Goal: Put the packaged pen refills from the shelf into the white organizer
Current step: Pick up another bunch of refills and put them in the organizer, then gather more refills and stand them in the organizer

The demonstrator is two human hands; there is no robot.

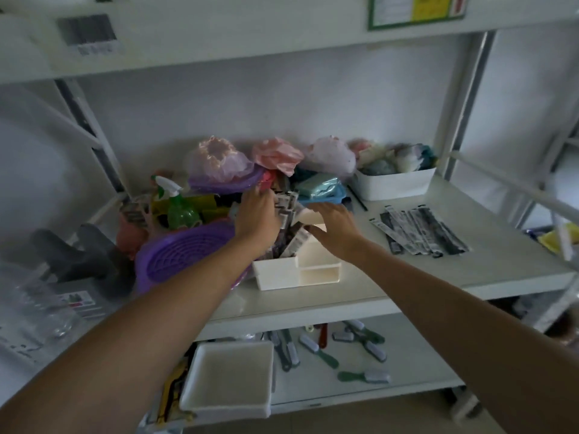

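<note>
The white organizer [316, 272] stands on the middle shelf [407, 277], with several packaged pen refills [289, 216] standing upright in its left compartment. My left hand [258, 216] reaches in from the left, its fingers curled around the tops of that bundle. To the right, my right hand [336, 228] lies flat and open over the organizer's taller back section, thumb close to one pack. Several more refill packs [419, 230] lie flat on the shelf to the organizer's right.
A purple basket [181, 255] and a green spray bottle [180, 206] crowd the organizer's left. Bagged items [275, 156] and a white bin [396, 184] line the back. On the lower shelf are a white tray [228, 375] and several brushes [360, 343].
</note>
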